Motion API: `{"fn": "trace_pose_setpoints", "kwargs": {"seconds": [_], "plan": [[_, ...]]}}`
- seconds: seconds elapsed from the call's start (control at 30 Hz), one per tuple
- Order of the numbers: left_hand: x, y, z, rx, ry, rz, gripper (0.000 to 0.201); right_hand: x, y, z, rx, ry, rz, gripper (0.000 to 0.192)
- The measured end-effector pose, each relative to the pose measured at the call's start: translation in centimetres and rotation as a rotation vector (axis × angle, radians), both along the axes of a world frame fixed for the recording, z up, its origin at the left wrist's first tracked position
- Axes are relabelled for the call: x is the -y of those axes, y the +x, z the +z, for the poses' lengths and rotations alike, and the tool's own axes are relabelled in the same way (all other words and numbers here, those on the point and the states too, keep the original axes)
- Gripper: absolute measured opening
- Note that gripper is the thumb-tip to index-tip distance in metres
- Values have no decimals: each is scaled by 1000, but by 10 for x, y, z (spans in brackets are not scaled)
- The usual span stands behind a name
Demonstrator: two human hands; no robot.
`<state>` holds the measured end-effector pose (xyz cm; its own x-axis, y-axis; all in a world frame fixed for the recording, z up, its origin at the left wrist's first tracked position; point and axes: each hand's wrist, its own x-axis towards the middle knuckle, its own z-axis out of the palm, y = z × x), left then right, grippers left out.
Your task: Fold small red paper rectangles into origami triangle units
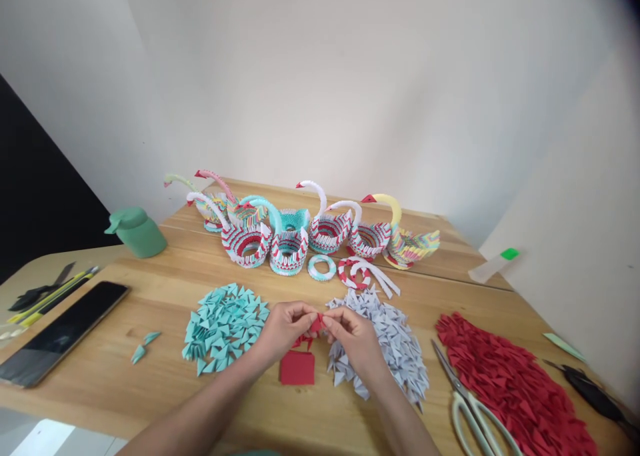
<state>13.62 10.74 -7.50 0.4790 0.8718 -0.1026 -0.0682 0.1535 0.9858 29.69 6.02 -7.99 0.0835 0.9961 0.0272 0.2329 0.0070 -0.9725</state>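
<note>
Between the fingertips of both my hands is a small piece of red paper (317,323), partly folded and half covered by the fingers. My left hand (290,326) pinches its left side, and my right hand (351,336) pinches the right. Just below lies a stack of red paper slips (297,368), with a few red folded bits behind it. A heap of teal folded paper triangles (227,326) spreads to the left of my left hand. Under and beyond my right hand lies a heap of pale grey-lilac triangles (395,343).
Several folded-paper swans (290,249) stand at the back, with paper rings (321,267) before them. Scissors (470,403) lie beside a red triangle heap (510,383). At left are a phone (65,329), a green lidded pot (137,233) and cutters (55,296). A glue bottle (493,266) lies right.
</note>
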Motion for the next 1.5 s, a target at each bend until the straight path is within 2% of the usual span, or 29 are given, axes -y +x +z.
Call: {"fn": "trace_pose_setpoints", "kwargs": {"seconds": [0.37, 0.7, 0.93, 1.2, 1.33, 1.4, 1.5], "plan": [[0, 1, -2, 16, -46, 5, 33, 0, 0, 2, 37, 6, 11, 24], [-1, 2, -6, 19, 7, 18, 31, 0, 0, 4, 112, 35, -9, 19], [0, 2, -14, -47, 172, 6, 23, -3, 5, -2, 48, -34, 37, 19], [-1, -3, -10, -295, 439, -15, 22, 2, 3, 8, 430, 118, 45, 14], [-2, -5, -5, -331, 537, 3, 18, 3, 2, 9, 481, 162, 76, 13], [-2, -5, -3, -278, 508, 16, 18, 2, 3, 9, 386, 140, 71, 12], [-3, -4, -3, -123, 278, 46, 21, 0, 5, 10, 132, 62, 2, 16]]}}
